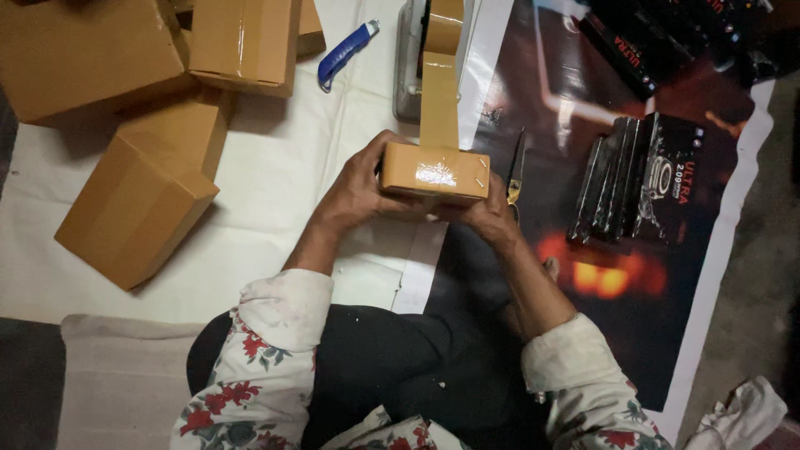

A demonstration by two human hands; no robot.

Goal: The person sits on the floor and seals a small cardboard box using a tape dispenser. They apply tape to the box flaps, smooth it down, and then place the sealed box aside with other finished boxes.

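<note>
Two hands grasp one small brown cardboard box (435, 173) in the head view, held above the person's lap over the floor covering. The left hand (360, 190) wraps its left end, its grip closed round the corner; the right hand (487, 212) cups the right end from below. A brown tape strip (439, 100) runs taut from the box up to the tape dispenser (412, 58). Pulled askew, the glossy strip may wrinkle or stick crooked. Matte, sharp-edged cardboard boxes (137, 208) lie left; a blue plastic utility knife (346, 52), metal scissors (516, 171) and shiny black packets (637, 179) lie nearby.
</note>
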